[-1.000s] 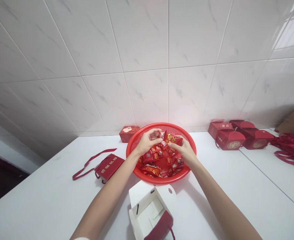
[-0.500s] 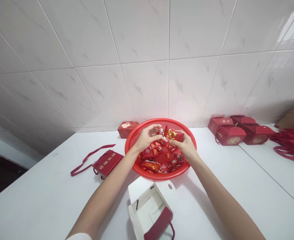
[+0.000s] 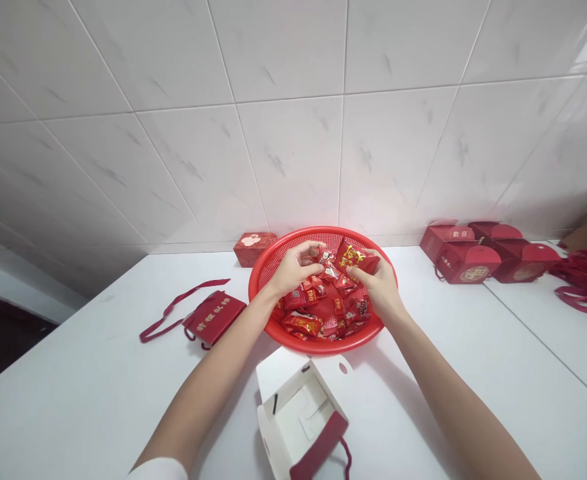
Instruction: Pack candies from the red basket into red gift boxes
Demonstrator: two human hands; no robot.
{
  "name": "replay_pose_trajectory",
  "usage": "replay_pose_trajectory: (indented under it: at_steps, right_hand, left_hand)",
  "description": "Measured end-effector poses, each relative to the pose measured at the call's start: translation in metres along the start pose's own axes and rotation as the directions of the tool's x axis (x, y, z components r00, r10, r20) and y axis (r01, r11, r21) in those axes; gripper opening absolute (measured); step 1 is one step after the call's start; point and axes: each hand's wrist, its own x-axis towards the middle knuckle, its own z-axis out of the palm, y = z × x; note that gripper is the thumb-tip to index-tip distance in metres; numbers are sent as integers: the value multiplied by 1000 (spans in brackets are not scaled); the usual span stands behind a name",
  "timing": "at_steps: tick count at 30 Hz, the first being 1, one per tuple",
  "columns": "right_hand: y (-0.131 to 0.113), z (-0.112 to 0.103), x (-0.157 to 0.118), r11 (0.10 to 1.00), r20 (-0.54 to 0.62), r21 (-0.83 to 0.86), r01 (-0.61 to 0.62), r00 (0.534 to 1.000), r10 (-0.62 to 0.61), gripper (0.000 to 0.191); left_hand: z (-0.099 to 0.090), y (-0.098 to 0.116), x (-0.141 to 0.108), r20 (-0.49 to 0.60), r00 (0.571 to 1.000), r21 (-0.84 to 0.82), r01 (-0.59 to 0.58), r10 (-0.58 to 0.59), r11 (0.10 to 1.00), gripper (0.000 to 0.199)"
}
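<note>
Over a red plastic basket (image 3: 323, 347) of red-wrapped candies (image 3: 303, 325), both of my hands are at work. My left hand (image 3: 297, 268) is closed, thumb and fingers pinching a small red and white wrapped candy (image 3: 329, 265). My right hand (image 3: 380, 285) grips a larger red packet (image 3: 352, 257) with gold lettering, its thumb across the front. Nearer to me, between my forearms, stands an open gift box (image 3: 298, 413), white inside, with a dark red flap and a cord handle. Nothing shows inside it but folded card.
Left of the basket lie a dark red box (image 3: 216, 317) and a loose ribbon (image 3: 166, 320). A small patterned red box (image 3: 254, 249) sits behind, by the tiled wall (image 3: 293, 167). To the right are several red gift boxes (image 3: 473, 263) and a heap of red ribbons (image 3: 586, 270).
The camera view has tilted slightly. Both hands have lifted a little, and the candy in my left hand and the packet in my right now show more fully.
</note>
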Motion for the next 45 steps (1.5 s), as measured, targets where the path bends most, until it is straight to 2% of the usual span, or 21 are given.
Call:
replay_pose_trajectory:
  at_steps: [7, 12, 14, 16, 17, 18, 19, 21, 22, 24, 26, 28, 30, 32, 33, 34, 36, 39, 42, 43, 45]
  right_hand:
    - [0, 0, 0, 999, -66, 39, -5, 998, 8, 40]
    - [0, 0, 0, 999, -58, 34, 7, 998, -5, 37]
    - [0, 0, 0, 1000, -63, 27, 13, 998, -12, 36]
    - [0, 0, 0, 1000, -69, 22, 11, 998, -9, 37]
    - [0, 0, 1, 1000, -74, 23, 7, 997, -5, 37]
    - [0, 0, 1, 1000, -79, 24, 3, 997, -1, 37]
    - [1, 0, 1, 1000, -81, 26, -2, 997, 4, 37]
    - [1, 0, 1, 1000, -77, 29, -7, 997, 9, 38]
    - [1, 0, 1, 1000, -71, 27, -7, 997, 9, 38]
    - [2, 0, 2, 1000, -55, 22, -4, 998, 5, 39]
    - [2, 0, 2, 1000, -50, 20, -4, 999, 5, 40]
    - [2, 0, 2, 1000, -50, 17, -7, 999, 8, 39]
    - [2, -1, 1, 1000, -46, 10, -4, 999, 5, 39]
    - [1, 0, 0, 1000, -33, 6, -2, 999, 2, 37]
    - [0, 0, 0, 1000, -28, 5, -1, 1000, 1, 37]
    - [-1, 0, 0, 1000, -23, 8, 0, 1000, 0, 36]
    - [-2, 0, -1, 1000, -23, 21, -1, 1000, 1, 35]
    - [-2, 0, -1, 1000, -27, 30, -5, 1000, 6, 36]
    - [-2, 0, -1, 1000, -29, 24, -12, 1000, 13, 37]
    - [-3, 1, -1, 1000, -29, 23, -14, 999, 15, 37]
    - [-4, 1, -1, 1000, -29, 15, -18, 999, 18, 36]
  left_hand:
    - [-2, -7, 1, 15, 1000, 64, 12, -13, 998, 45]
    - [-2, -14, 0, 14, 998, 218, 59, -64, 974, 55]
    - [-3, -13, -1, 67, 994, 352, 54, -83, 935, 47]
    - [-5, -11, -3, 211, 968, 475, 19, -135, 880, 34]
    - [-5, -10, -3, 310, 930, 518, 8, -196, 855, 32]
    - [-6, -8, -4, 411, 868, 556, 4, -278, 831, 34]
    - [-6, -7, -5, 495, 785, 595, 5, -372, 804, 39]
    - [-6, -7, -6, 570, 623, 681, 6, -536, 732, 54]
    - [-5, -8, -7, 569, 570, 719, 7, -593, 695, 60]
    - [-4, -9, -7, 529, 529, 777, 12, -663, 629, 67]
    - [-4, -10, -7, 483, 552, 816, -3, -680, 577, 64]
    - [-4, -9, -6, 442, 626, 837, -29, -643, 547, 52]
    - [-4, -8, -4, 385, 757, 828, -32, -527, 560, 39]
    - [-5, -8, -1, 247, 905, 804, 9, -347, 595, 29]
    - [-6, -8, 1, 147, 955, 787, 44, -256, 616, 27]
    - [-6, -9, 2, 38, 984, 766, 82, -173, 637, 26]
    - [-8, -10, 6, -156, 987, 730, 140, -37, 669, 28]
    - [-10, -11, 9, -278, 960, 708, 181, 33, 683, 26]
    - [-12, -10, 9, -245, 967, 715, 228, -68, 661, 22]
    - [-12, -10, 8, -198, 973, 727, 226, -117, 648, 22]
    - [-13, -10, 6, -32, 972, 759, 175, -233, 627, 23]
